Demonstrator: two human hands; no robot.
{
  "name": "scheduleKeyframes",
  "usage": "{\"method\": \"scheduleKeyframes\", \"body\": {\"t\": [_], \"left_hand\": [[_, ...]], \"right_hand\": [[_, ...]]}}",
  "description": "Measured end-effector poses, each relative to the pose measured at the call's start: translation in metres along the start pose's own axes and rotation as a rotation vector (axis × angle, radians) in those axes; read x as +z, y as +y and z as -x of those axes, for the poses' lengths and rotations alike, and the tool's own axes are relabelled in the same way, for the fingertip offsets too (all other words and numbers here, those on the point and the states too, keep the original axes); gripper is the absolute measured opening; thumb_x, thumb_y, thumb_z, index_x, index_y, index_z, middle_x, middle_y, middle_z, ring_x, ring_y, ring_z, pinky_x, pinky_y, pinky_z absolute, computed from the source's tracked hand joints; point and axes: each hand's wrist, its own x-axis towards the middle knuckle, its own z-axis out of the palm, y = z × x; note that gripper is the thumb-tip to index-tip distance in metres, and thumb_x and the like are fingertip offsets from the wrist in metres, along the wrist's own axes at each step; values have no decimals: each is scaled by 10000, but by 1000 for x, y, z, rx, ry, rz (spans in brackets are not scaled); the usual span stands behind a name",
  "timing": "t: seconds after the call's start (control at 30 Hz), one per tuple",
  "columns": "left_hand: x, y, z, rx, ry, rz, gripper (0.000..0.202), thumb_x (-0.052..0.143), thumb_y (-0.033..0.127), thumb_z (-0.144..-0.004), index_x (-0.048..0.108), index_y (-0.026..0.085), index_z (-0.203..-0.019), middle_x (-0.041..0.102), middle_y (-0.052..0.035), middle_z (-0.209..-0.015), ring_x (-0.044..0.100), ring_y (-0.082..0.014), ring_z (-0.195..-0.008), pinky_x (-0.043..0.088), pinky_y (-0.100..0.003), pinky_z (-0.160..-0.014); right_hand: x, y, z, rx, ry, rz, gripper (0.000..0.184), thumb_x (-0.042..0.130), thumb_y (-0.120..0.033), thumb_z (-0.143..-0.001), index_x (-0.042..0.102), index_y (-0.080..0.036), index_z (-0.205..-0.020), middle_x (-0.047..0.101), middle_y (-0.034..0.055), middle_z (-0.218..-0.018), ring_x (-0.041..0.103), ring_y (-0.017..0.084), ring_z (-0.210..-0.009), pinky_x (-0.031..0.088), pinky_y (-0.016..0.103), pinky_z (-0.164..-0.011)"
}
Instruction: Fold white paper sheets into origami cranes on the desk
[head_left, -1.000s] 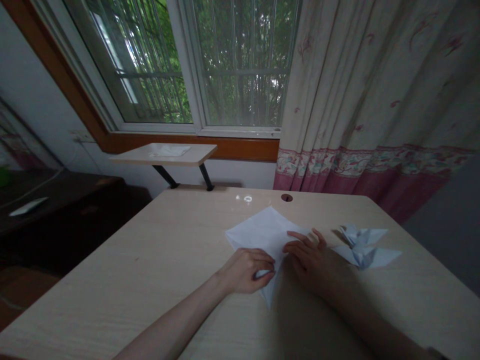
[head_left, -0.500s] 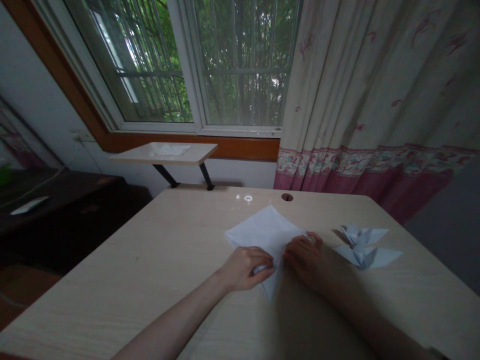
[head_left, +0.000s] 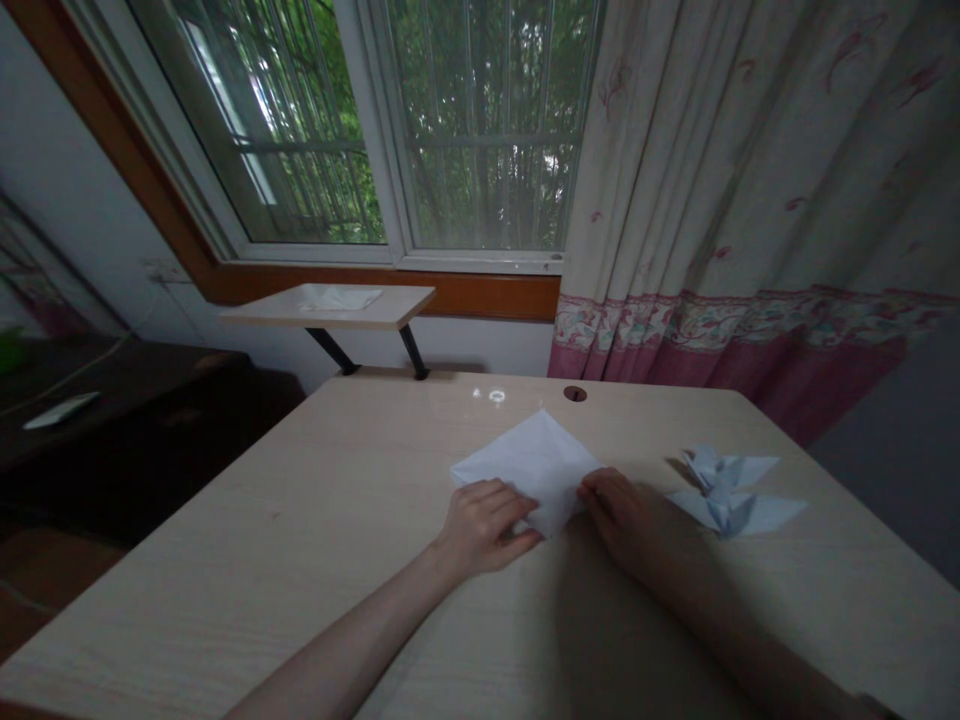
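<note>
Near edge: both forearms come in from the near side, the right one in shadow. Left hand (head_left: 484,528) sits on the near left edge of a folded white paper sheet (head_left: 529,468), fingers curled over it. Right hand (head_left: 621,512) lies at the sheet's right edge, fingers bent and resting on it. Cannot tell whether either hand pinches the paper. The two hands are close, with the sheet's near point between them.

The sheet lies flat near the middle of the pale wood-grain table (head_left: 247,540), its far corner short of the far edge. Table surface runs well out to the left of the left hand. To the right, just past the right hand, are two white origami birds (head_left: 724,495), touching each other, with a narrow strip of table between them and the fingers.

Far edge: a round cable hole (head_left: 574,394). Beyond it stand a small wall shelf (head_left: 326,308), a window (head_left: 480,130), and a pink-hemmed curtain (head_left: 750,200).
</note>
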Motion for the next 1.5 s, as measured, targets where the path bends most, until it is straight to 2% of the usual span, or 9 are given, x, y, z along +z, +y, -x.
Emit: {"method": "scheduleKeyframes", "body": {"t": [0.1, 0.27, 0.37, 0.43, 0.6, 0.7, 0.8, 1.1, 1.5], "left_hand": [[0, -1, 1, -46, 30, -29, 303, 523, 411, -938, 682, 158, -885, 669, -18, -620, 620, -140, -548, 476, -231, -529], [6, -2, 6, -179, 57, -47, 282, 484, 381, -981, 636, 153, -1046, 695, -8, -693, 640, -109, -549, 493, -189, -558], [8, -2, 7, -293, 37, -38, 349, 473, 406, -981, 528, 167, -1230, 708, -34, -880, 677, -121, -672, 528, -193, -627], [8, -2, 6, -333, 59, -55, 423, 494, 412, -966, 448, 172, -1311, 683, -75, -1015, 683, -168, -843, 554, -250, -728], [5, -4, 3, -151, 121, -166, 378, 477, 228, -958, 454, 217, -1335, 581, -136, -1242, 563, -255, -1154, 497, -415, -932], [4, -4, 2, 53, -5, -170, 372, 387, 97, -953, 518, 202, -1285, 606, -105, -1248, 511, -240, -1237, 424, -441, -1024], [5, 0, 0, 165, -114, -157, 346, 369, 94, -971, 524, 153, -1275, 647, -83, -1215, 504, -205, -1254, 316, -453, -1120], [10, 3, -2, 78, -202, -182, 278, 510, 288, -967, 578, 217, -1228, 662, -46, -1205, 573, -199, -1174, 277, -487, -1141], [17, -9, 7, 44, -280, -327, 359, 519, 234, -964, 508, 257, -1322, 600, -40, -1301, 477, -235, -1281, 194, -533, -1160]], "right_hand": [[-2, -2, 1, 22, 22, 8, 212, 395, -285, -970, 576, -249, -865, 680, 21, -824, 641, 186, -689, 434, 292, -617], [5, 0, -1, 14, 55, -22, 207, 393, -291, -974, 573, -258, -877, 674, 19, -817, 636, 184, -673, 441, 296, -615], [16, 4, -3, -8, 155, -53, 248, 358, -286, -978, 567, -249, -849, 664, 43, -841, 642, 204, -759, 475, 317, -681], [22, 6, -4, -36, 185, -59, 257, 348, -277, -976, 570, -250, -849, 657, 49, -859, 640, 209, -796, 483, 325, -708], [29, 8, -4, -30, 162, -18, 225, 371, -244, -960, 582, -248, -882, 644, 50, -892, 632, 206, -813, 491, 327, -727], [34, 11, -4, -39, 166, -30, 199, 394, -232, -950, 589, -228, -912, 640, 66, -936, 623, 212, -871, 499, 339, -774], [38, 14, -4, -49, 167, -71, 198, 396, -215, -950, 591, -217, -919, 635, 72, -942, 617, 209, -899, 508, 342, -811], [47, 19, -3, -60, 179, -82, 208, 391, -202, -942, 597, -225, -939, 635, 76, -961, 618, 211, -920, 518, 360, -826], [46, 19, 0, -48, 157, -9, 283, 404, -189, -925, 653, -219, -1057, 704, 85, -1070, 666, 225, -978, 519, 404, -884]]}}
